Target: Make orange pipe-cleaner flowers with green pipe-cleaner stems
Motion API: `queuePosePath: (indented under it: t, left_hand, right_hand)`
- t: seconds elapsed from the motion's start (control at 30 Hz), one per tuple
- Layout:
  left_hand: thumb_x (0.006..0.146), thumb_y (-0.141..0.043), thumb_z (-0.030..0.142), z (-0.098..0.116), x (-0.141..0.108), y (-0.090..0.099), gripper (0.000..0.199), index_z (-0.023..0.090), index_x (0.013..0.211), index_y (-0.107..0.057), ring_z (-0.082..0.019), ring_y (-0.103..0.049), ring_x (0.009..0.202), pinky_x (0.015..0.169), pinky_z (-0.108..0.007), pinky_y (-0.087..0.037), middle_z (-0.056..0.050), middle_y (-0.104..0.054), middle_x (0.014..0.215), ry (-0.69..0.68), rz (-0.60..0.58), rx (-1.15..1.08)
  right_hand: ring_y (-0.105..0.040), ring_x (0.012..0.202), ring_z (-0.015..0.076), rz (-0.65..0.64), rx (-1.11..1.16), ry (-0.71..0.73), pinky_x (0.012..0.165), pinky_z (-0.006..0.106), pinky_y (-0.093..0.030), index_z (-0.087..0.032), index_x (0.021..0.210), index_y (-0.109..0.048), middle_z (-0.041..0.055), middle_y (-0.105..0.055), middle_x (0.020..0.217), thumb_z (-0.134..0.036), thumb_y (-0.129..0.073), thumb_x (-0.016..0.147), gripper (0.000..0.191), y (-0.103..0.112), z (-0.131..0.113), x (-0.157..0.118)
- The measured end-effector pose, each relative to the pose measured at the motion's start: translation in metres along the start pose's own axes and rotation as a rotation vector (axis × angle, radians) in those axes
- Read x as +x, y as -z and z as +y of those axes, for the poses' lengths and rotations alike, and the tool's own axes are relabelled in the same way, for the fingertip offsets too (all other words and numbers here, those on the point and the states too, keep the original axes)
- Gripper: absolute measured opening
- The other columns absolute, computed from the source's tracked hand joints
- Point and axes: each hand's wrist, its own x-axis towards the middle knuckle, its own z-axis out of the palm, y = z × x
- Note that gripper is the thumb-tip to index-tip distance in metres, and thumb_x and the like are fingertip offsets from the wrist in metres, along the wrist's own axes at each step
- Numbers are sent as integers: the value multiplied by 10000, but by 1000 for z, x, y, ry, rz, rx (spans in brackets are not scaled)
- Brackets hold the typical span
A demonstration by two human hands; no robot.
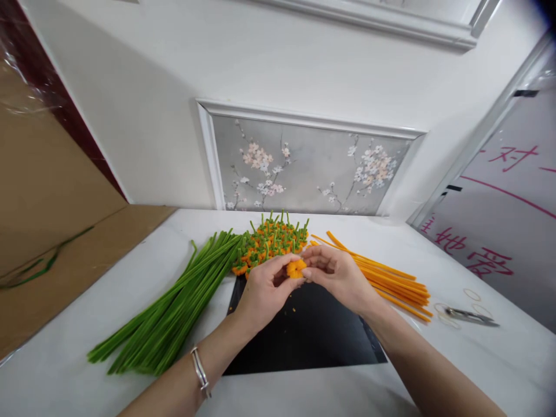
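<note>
The left hand and right hand both pinch a small orange pipe-cleaner flower. It sits right between them, above the black mat. It looks round, and neither hand is nearer.

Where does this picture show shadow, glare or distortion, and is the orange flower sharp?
Head view: soft shadow on the white wall at left, bright glints on clear plastic film; head view: stretched edges, dark upper-right corner, orange flower slightly soft.

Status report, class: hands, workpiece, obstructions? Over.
Left hand, right hand: on orange pipe-cleaner flower. Black mat beneath. Nearest clutter: green-stemmed orange flowers, just beyond.
</note>
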Motion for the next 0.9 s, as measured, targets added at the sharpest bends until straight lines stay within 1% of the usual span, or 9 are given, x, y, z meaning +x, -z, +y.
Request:
queuePosePath:
  t: [0.13,0.2,0.33,0.4,0.53,0.6,0.73,0.8,0.9]
  left_hand:
    - [778,-663,275,4,0,1,255,200,1021,-670,-161,-688,795,743,-249,-565,-21,-718,915,18,-13,-55]
    - [784,-659,271,4,0,0,250,205,1025,-670,-160,-692,802,750,-249,-569,-15,-719,922,18,-18,-81]
    - [772,-672,277,3,-1,-2,253,203,1014,-675,-168,-694,806,742,-256,-580,-12,-721,917,35,-23,-118]
    - [774,-667,267,2,-1,-2,256,200,1021,-669,-175,-697,815,754,-270,-583,-17,-723,921,42,-25,-138]
    - [762,-662,206,4,0,-1,343,204,1104,-627,-190,-688,915,848,-314,-565,-42,-704,1044,32,10,-149]
    - [744,-666,177,5,0,-1,414,208,1152,-601,-189,-684,927,860,-324,-561,-47,-696,1064,31,30,-146]
    - [742,-668,180,6,2,0,426,209,1162,-602,-194,-682,927,845,-324,-566,-58,-696,1059,34,8,-139]
    - [752,-665,192,5,2,0,405,211,1153,-611,-199,-676,947,854,-325,-561,-63,-689,1079,21,-1,-123]
    - [778,-650,216,3,2,1,353,214,1131,-626,-188,-684,901,831,-311,-566,-56,-694,1049,10,-1,-91]
  right_hand:
    - [-605,705,135,-26,57,-46,725,330,-507,-200,1007,-590,3,-645,806,-360,-709,730,342,2,-4,0]
    - [-603,687,134,-19,59,-59,709,326,-505,-194,1001,-593,5,-647,789,-389,-692,747,336,1,-4,0]
    - [-604,695,140,-2,60,-35,681,305,-504,-203,936,-601,0,-639,774,-398,-714,724,309,-2,-2,2]
    - [-609,696,139,-4,49,-17,691,306,-510,-208,956,-598,-2,-638,775,-395,-709,732,313,-2,-1,3]
    - [-622,696,143,-4,15,-13,716,331,-534,-193,1046,-583,9,-632,762,-440,-624,806,347,2,-2,3]
    - [-631,716,150,-13,22,-26,725,341,-543,-190,1058,-586,24,-640,795,-473,-591,823,368,4,-4,3]
    - [-644,744,156,-29,20,-33,748,356,-551,-199,1031,-607,35,-659,876,-486,-586,823,355,5,-5,3]
    - [-644,750,156,-29,13,-25,749,356,-551,-198,1005,-613,31,-664,875,-473,-599,817,333,3,-5,4]
    - [-635,735,148,-21,-8,-6,726,337,-544,-190,945,-620,20,-667,838,-442,-646,788,299,0,-3,5]
